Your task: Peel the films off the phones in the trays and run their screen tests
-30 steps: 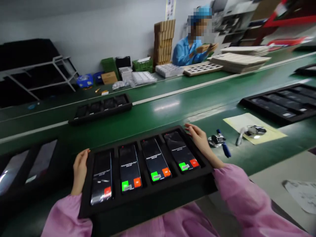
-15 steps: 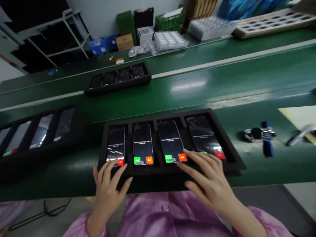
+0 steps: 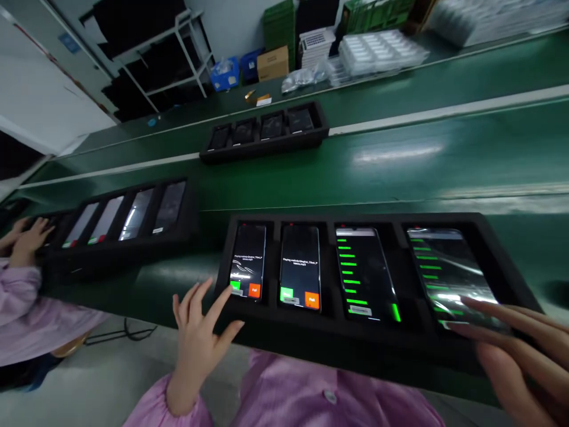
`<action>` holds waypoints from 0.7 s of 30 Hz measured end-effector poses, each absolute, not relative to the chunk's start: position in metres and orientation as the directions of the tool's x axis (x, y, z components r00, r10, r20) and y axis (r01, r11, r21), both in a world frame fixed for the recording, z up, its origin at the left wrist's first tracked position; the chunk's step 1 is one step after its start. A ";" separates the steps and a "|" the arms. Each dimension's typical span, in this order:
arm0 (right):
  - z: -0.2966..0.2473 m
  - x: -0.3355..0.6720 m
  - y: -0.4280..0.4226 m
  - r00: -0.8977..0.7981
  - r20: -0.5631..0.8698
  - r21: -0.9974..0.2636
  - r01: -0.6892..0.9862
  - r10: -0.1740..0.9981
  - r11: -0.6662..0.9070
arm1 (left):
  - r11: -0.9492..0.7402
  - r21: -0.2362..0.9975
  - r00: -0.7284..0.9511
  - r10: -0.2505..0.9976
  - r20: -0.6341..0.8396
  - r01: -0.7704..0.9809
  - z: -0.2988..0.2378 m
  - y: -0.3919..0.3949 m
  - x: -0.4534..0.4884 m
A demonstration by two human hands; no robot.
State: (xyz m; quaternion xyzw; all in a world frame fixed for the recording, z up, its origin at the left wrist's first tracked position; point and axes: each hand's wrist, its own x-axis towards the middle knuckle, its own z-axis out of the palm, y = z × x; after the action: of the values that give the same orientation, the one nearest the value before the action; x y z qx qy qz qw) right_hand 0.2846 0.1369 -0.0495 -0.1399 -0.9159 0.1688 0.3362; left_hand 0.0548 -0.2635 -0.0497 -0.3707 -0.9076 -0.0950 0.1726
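Note:
In front of me lies a black tray (image 3: 411, 279) with smartphones in its slots. My left hand (image 3: 200, 320) has its fingers spread, the index fingertip at the green button of the leftmost phone (image 3: 249, 255). Beside that, a second phone (image 3: 300, 249) shows a line of text with a green and an orange button. Green bars in a list fill the screens of the third phone (image 3: 368, 267) and the rightmost phone (image 3: 448, 261). Over the lower part of the rightmost phone reaches my right hand (image 3: 524, 344), fingers stretched out, holding nothing; whether it touches the glass I cannot tell.
To the left stands another phone tray (image 3: 191, 225), with a co-worker's hands (image 3: 33, 234) at its far end. A further black tray (image 3: 264, 145) sits across the green bench (image 3: 377, 178). Clear plastic trays (image 3: 382, 50), a cardboard box (image 3: 273, 63) and a blue bin (image 3: 225, 74) line the back.
My view has swung left. The two right phones have switched from the text with buttons to green bars. My right hand has moved right, from the third phone to the rightmost one.

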 end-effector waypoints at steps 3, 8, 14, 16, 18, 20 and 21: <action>-0.039 0.290 0.153 -0.735 0.501 -0.439 0.238 0.456 0.867 | 0.704 0.073 -0.675 0.639 0.369 0.707 -0.044 -0.275 0.043; -0.025 0.251 0.200 -0.799 0.430 -0.190 0.373 0.419 0.908 | 0.663 0.231 -0.696 0.621 0.360 0.712 -0.026 -0.230 -0.020; -0.037 0.211 0.225 -0.845 0.427 0.037 0.373 0.322 0.927 | 0.681 0.172 -0.702 0.683 0.200 0.712 -0.030 -0.169 -0.084; -0.035 0.213 0.215 -0.855 0.454 0.084 0.321 0.250 0.943 | 0.661 0.146 -0.676 0.707 0.208 0.736 -0.030 -0.172 -0.080; -0.031 0.209 0.202 -0.868 0.467 0.125 0.252 0.167 0.960 | 0.607 0.114 -0.616 0.759 0.210 0.786 -0.026 -0.170 -0.069; -0.026 0.192 0.187 -0.889 0.446 0.107 0.169 0.105 0.980 | 0.522 0.098 -0.530 0.825 0.194 0.848 -0.020 -0.151 -0.060; -0.025 0.179 0.180 -0.902 0.424 0.080 0.129 0.083 0.988 | 0.481 0.097 -0.491 0.852 0.182 0.871 -0.018 -0.136 -0.057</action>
State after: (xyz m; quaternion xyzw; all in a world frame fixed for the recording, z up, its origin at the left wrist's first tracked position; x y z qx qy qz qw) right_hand 0.1793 0.1801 -0.0247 -0.0545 -0.9737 -0.0529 0.2148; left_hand -0.0572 -0.1360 -0.0178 -0.5015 -0.8589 -0.0884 0.0542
